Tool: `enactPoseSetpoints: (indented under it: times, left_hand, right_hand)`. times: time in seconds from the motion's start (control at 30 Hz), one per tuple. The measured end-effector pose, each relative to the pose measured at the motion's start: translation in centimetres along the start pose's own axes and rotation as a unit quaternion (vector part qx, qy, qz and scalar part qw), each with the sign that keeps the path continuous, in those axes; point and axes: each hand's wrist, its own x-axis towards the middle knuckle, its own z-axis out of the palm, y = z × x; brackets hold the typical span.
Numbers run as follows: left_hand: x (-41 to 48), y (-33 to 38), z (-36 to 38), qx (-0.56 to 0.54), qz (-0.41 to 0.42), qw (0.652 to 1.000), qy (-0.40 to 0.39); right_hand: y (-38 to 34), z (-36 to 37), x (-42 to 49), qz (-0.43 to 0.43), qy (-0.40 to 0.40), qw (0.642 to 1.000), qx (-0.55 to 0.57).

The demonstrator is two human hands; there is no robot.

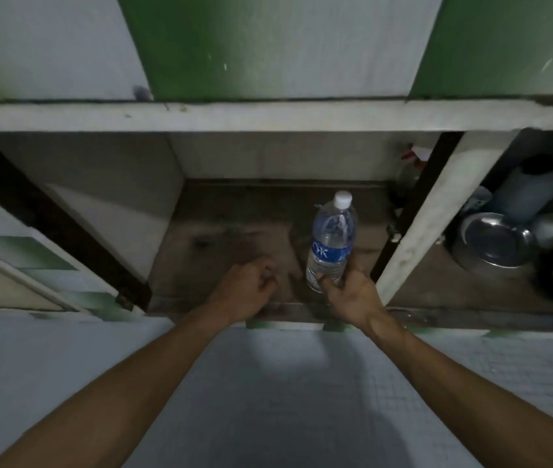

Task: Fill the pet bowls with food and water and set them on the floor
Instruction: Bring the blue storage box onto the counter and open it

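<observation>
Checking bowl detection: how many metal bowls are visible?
2: a large steel bowl in the right cabinet compartment, and a smaller metal bowl just right of it, blurred. Others may sit hidden in the dark there.

Water bottle (330, 244), clear plastic with a blue label: one, with one white cap (342, 199). Hands: two, left hand (246, 288) and right hand (352, 295). Cupboard compartments standing open: two, the middle compartment (221, 231) and the right compartment (437, 285). Steel bowl (494, 241): one for certain; a rounded metal piece (550, 228) beside it may be a second, too dim to tell. Spray bottle (411, 167) with red trigger: one. Tall pale container (528, 194) with dark lid: one.
</observation>
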Motion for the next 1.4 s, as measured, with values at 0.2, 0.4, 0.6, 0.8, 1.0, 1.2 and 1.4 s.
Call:
enactPoseSetpoints:
  times: [0.2, 0.4, 0.6, 0.8, 1.0, 1.2, 1.4]
  left_hand:
    - [3.1, -4.2, 3.9, 0.015, 0.016, 1.0, 0.011]
    - [6.2, -5.6, 5.0, 0.012, 0.034, 0.999, 0.027]
    - [9.0, -5.3, 4.9, -0.017, 0.05, 0.998, 0.038]
    - [9.8, -4.5, 5.0, -0.022, 0.069, 0.997, 0.037]
    - [9.1, -4.1, 4.6, -0.015, 0.085, 0.995, 0.044]
    - [6.6, -3.4, 3.8, -0.027, 0.073, 0.997, 0.023]
    - [0.3, -1.1, 1.8, -0.013, 0.088, 0.996, -0.013]
  right_hand:
    - [3.7, 3.8, 3.5, 0.005, 0.049, 0.998, 0.032]
    - [4.0, 5.1, 6.1, -0.024, 0.121, 0.987, 0.102]
    - [3.2, 4.9, 8.8, -0.063, 0.156, 0.973, 0.155]
    - [3.5, 4.9, 9.0, -0.101, 0.168, 0.968, 0.159]
    - [4.0, 5.0, 6.8, -0.121, 0.143, 0.974, 0.127]
    - [3.4, 4.3, 3.0, -0.139, 0.09, 0.985, 0.054]
    - [0.7, 2.3, -3.7, -0.126, 0.074, 0.988, 0.05]
